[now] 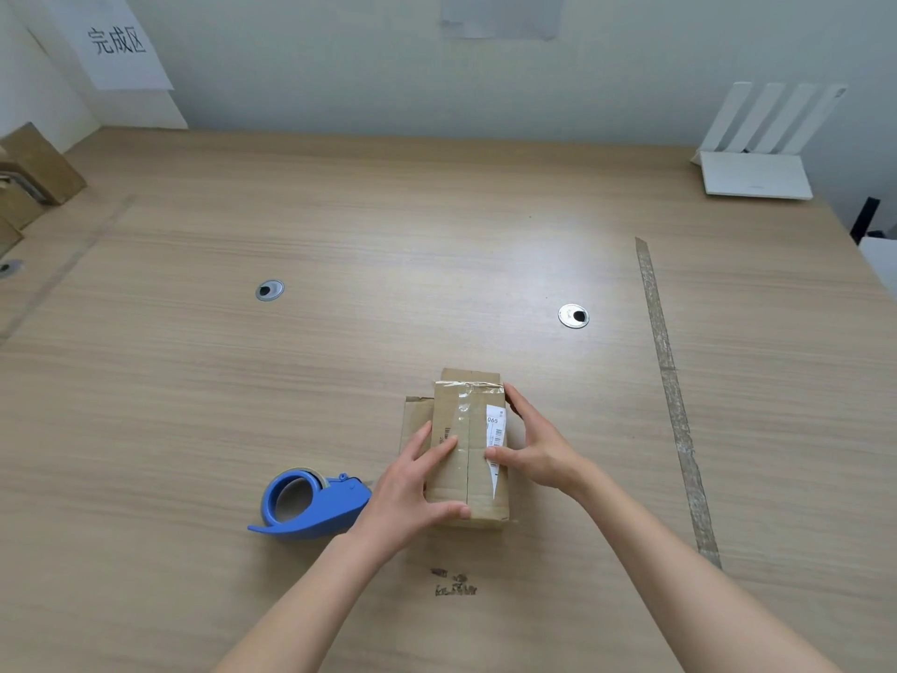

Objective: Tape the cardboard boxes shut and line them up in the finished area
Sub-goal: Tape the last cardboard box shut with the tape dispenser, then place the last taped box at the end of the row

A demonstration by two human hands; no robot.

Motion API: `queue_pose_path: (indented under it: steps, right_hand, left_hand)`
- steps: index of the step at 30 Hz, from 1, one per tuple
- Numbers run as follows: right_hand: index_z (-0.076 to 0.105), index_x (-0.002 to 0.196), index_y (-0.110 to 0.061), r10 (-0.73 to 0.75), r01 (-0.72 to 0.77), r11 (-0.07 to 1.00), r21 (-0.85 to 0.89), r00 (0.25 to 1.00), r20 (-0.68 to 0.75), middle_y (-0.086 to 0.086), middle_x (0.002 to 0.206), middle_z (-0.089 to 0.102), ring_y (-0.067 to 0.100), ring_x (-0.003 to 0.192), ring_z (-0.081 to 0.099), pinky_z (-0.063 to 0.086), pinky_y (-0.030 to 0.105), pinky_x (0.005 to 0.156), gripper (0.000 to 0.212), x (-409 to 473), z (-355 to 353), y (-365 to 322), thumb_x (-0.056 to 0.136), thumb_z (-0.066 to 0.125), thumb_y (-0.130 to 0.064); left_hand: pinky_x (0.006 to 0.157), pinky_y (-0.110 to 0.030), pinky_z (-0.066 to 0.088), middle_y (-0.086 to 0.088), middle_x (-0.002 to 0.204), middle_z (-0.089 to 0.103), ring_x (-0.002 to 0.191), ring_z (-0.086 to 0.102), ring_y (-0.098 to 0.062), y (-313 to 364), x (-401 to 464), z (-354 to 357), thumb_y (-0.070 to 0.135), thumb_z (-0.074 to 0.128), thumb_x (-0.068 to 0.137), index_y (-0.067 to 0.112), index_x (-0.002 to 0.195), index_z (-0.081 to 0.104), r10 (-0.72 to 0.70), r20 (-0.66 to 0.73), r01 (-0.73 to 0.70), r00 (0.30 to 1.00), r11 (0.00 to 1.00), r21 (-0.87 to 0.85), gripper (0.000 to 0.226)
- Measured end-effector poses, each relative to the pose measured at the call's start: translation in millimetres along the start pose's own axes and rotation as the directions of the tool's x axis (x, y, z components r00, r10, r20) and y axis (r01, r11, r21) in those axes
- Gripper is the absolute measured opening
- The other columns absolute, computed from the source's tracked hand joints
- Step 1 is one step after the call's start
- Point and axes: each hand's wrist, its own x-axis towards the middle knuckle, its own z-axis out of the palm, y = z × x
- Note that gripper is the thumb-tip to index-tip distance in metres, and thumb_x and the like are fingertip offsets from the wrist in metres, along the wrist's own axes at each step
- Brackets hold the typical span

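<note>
Risk of flaps springing apart at the centre seam if pressure eases before tape goes on; also of nudging the blue tape dispenser [310, 502] just left. Cardboard box [468, 449] near centre of the surface [340, 235]: small, brown, creased, old clear tape and torn white label on top. Left hand [412, 493] fingers curled around near left edge; right hand [534, 449] fingers clasping right side. Finished boxes [34, 182] far left.

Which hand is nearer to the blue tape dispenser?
Left. The left hand holds the box beside the blue tape dispenser; the right hand is on the box's far side.
</note>
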Motion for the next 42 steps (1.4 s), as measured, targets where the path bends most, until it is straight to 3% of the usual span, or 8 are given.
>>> queue_pose_path:
  steps: [3, 9, 13, 20, 25, 30, 35, 42]
  right_hand:
    - [0.025, 0.146, -0.055, -0.011, 0.011, 0.999, -0.03, 1.0, -0.001, -0.037, 0.143, 0.042, -0.009, 0.138, 0.035, 0.03, 0.011, 0.106, 0.091, -4, 0, -5, 0.084, 0.079, -0.016]
    - [0.029, 0.149, -0.052, 0.016, -0.019, 0.999, -0.034, 0.996, -0.083, -0.041, 0.132, 0.048, -0.002, 0.132, 0.043, 0.039, 0.034, 0.11, 0.072, -24, 12, -7, 0.092, 0.066, -0.028]
    - [0.032, 0.133, -0.071, 0.057, -0.051, 0.997, 0.051, 0.992, -0.113, -0.034, 0.13, 0.057, 0.003, 0.124, 0.058, 0.049, 0.041, 0.107, 0.067, -33, 15, -2, 0.087, 0.068, -0.038]
    - [0.007, 0.161, -0.037, 0.041, -0.05, 0.998, -0.037, 0.975, -0.218, -0.024, 0.163, 0.015, -0.003, 0.147, 0.022, 0.029, 0.029, 0.115, 0.11, -49, 2, 2, 0.08, 0.081, -0.038]
    - [0.038, 0.149, -0.035, 0.085, -0.112, 0.992, -0.066, 0.944, -0.318, -0.014, 0.13, 0.044, -0.007, 0.111, 0.051, 0.05, 0.035, 0.099, 0.074, -60, -10, 6, 0.086, 0.076, -0.029]
    - [0.039, 0.148, -0.037, 0.175, -0.218, 0.969, -0.12, 0.94, -0.293, -0.009, 0.124, 0.041, -0.003, 0.098, 0.053, 0.045, 0.029, 0.084, 0.073, -73, -20, 15, 0.084, 0.075, -0.039]
    - [0.048, 0.133, -0.034, 0.216, -0.261, 0.959, -0.109, 0.925, -0.314, -0.013, 0.123, 0.044, -0.002, 0.108, 0.05, 0.04, 0.022, 0.082, 0.067, -84, -24, 19, 0.074, 0.08, -0.038]
    - [0.049, 0.137, -0.03, 0.201, -0.2, 0.979, 0.039, 0.92, -0.336, -0.006, 0.128, 0.053, 0.009, 0.116, 0.056, 0.05, 0.036, 0.101, 0.079, -96, -41, -7, 0.071, 0.083, -0.057]
  left_hand:
    - [0.109, -0.046, 0.045, 0.021, 0.163, 0.01, 0.147, 0.022, -0.006, 2, -1, 0, 0.062, 0.083, 0.062, 0.047, 0.148, 0.037, -0.013, -0.001, 0.013, 1.0, 1.0, -0.024, 0.099]
    - [0.108, -0.042, 0.046, 0.024, 0.157, 0.026, 0.142, 0.031, -0.001, 13, -5, -3, 0.059, 0.086, 0.059, 0.05, 0.151, 0.024, -0.037, -0.011, 0.035, 0.999, 0.995, -0.096, 0.111]
    - [0.105, -0.032, 0.048, 0.029, 0.148, 0.037, 0.133, 0.041, 0.004, 22, -8, -8, 0.046, 0.092, 0.06, 0.053, 0.151, 0.019, -0.075, -0.018, 0.07, 0.997, 0.983, -0.169, 0.117]
    - [0.108, -0.028, 0.043, 0.024, 0.151, 0.037, 0.138, 0.037, 0.002, 26, 1, -17, 0.021, 0.086, 0.068, 0.049, 0.152, 0.019, -0.068, 0.142, 0.087, 0.988, 0.987, -0.135, 0.111]
    - [0.108, -0.025, 0.038, 0.018, 0.153, 0.036, 0.137, 0.039, -0.002, 33, 0, -18, 0.019, 0.084, 0.068, 0.056, 0.148, 0.018, -0.099, 0.148, 0.107, 0.984, 0.993, -0.046, 0.11]
    - [0.094, -0.031, 0.042, 0.001, 0.137, 0.048, 0.123, 0.051, -0.019, 41, -18, -14, 0.054, 0.08, 0.072, 0.023, 0.152, 0.033, -0.316, -0.099, 0.329, 0.943, 0.932, 0.154, 0.098]
    - [0.088, -0.038, 0.056, 0.005, 0.098, 0.073, 0.094, 0.069, -0.017, 39, -22, 3, 0.057, 0.079, 0.069, 0.024, 0.138, 0.056, -0.482, 0.006, 0.479, 0.876, 0.869, -0.12, 0.08]
    - [0.102, -0.045, 0.051, 0.005, 0.138, 0.056, 0.119, 0.06, -0.018, 78, -15, -13, 0.018, 0.078, 0.084, 0.022, 0.152, 0.037, -0.468, -0.008, 0.371, 0.884, 0.711, -0.598, 0.079]
